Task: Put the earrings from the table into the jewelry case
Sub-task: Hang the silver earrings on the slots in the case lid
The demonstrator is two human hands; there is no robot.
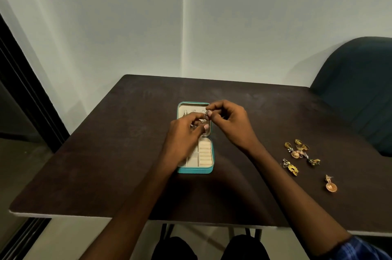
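A small teal jewelry case (209, 169) lies open at the middle of the dark table, its cream lining and ring rolls showing. Above its lid half, my left hand (184, 134) and my right hand (229, 120) meet, and both pinch a small dangling earring (205, 117) between their fingertips. An earring or two hang on the lid panel, partly hidden by my fingers. Several gold earrings (297, 150) lie loose on the table to the right, with one round one (331, 185) nearest me.
The dark table (106, 164) has a pale front edge close to my knees. A dark green chair (360, 90) stands at the far right corner. White walls rise behind, and a dark frame runs along the left.
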